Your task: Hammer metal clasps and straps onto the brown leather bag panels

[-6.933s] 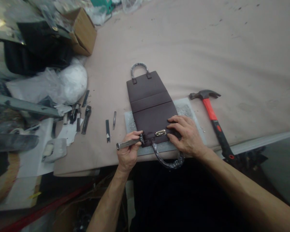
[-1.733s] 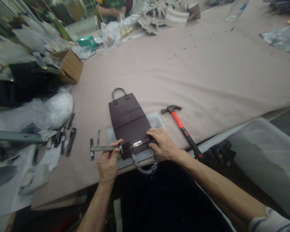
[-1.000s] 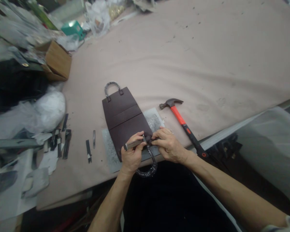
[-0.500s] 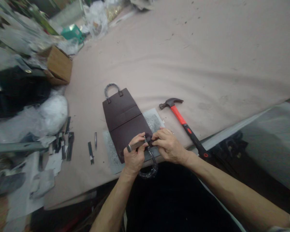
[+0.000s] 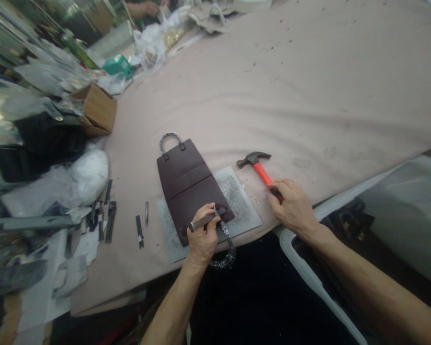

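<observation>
A dark brown leather bag piece lies flat, a wrapped handle at its far end and a second wrapped handle hanging over the near table edge. My left hand rests on its near end, fingers closed round a metal punch tilted across them. The punch's working tip is hard to see among my fingers near the handle tab. To the right, a claw hammer with a red and black handle lies on the table. My right hand closes over its black grip.
A speckled grey board sits under the bag piece. Left of it lie a slim metal rod and a dark forked tool. Several tools, plastic bags and a cardboard box crowd the left. A pale bin stands at the right edge.
My right hand has left the handle tab beside my left hand and moved right onto the hammer's grip. My left hand still holds the punch. The view has shifted slightly.
</observation>
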Available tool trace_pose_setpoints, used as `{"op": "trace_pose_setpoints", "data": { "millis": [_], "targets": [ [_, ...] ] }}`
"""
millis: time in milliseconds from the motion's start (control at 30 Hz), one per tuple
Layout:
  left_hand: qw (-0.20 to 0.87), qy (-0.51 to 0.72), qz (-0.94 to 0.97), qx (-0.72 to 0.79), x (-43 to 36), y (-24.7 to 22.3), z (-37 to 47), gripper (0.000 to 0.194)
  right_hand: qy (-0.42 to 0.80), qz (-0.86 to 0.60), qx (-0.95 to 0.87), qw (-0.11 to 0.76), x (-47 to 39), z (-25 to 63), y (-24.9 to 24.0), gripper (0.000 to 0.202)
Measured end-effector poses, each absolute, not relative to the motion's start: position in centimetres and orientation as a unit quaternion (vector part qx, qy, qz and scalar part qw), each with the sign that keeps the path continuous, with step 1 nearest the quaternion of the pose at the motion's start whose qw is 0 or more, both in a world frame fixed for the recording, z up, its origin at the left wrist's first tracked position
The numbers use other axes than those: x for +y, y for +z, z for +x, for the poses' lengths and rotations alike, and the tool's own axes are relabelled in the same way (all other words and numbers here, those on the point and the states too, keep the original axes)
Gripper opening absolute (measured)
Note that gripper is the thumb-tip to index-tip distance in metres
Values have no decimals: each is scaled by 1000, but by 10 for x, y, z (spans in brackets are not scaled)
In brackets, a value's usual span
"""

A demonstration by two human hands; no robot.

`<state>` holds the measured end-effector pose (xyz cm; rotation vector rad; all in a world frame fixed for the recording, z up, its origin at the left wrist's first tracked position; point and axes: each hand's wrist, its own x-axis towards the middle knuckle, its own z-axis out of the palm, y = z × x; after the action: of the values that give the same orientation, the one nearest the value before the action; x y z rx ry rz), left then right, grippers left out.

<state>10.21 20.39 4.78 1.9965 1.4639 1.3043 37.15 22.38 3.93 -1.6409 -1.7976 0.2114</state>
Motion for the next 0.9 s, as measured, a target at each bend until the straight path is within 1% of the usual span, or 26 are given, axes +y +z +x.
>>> {"op": "trace_pose_setpoints", "data": {
  "millis": [133,200,233,267,333,400,467,533,600,667,767,833,900],
  "targets": [
    [185,447,711,511,209,46,101,7,125,-708,-662,212,229,374,44,29],
    [198,442,714,505,211,46,100,7,161,-734,-638,166,236,374,50,32],
    [202,442,715,503,212,46,100,7,193,-742,-621,163,241,374,54,30],
    [205,443,715,500,213,46,100,7,250,-748,-589,174,247,375,59,27],
    [211,444,716,495,214,46,101,8,411,-739,-488,217,257,374,67,21],
    [213,447,717,491,214,46,102,8,553,-697,-385,247,265,370,75,13],
    [213,452,715,489,215,45,104,9,615,-662,-350,249,267,362,83,5],
    [209,459,711,491,215,45,105,10,624,-650,-356,248,264,354,95,12],
    [211,464,705,493,216,45,107,12,616,-648,-365,258,254,349,115,20],
    [223,468,698,494,216,46,110,12,554,-646,-445,279,240,349,143,28],
    [246,466,690,497,217,49,113,13,337,-606,-653,303,214,356,189,37],
    [253,462,690,497,217,51,114,14,219,-559,-748,282,201,358,209,38],
    [251,454,695,498,217,52,114,14,171,-526,-802,227,193,359,219,38]
  ]
}}
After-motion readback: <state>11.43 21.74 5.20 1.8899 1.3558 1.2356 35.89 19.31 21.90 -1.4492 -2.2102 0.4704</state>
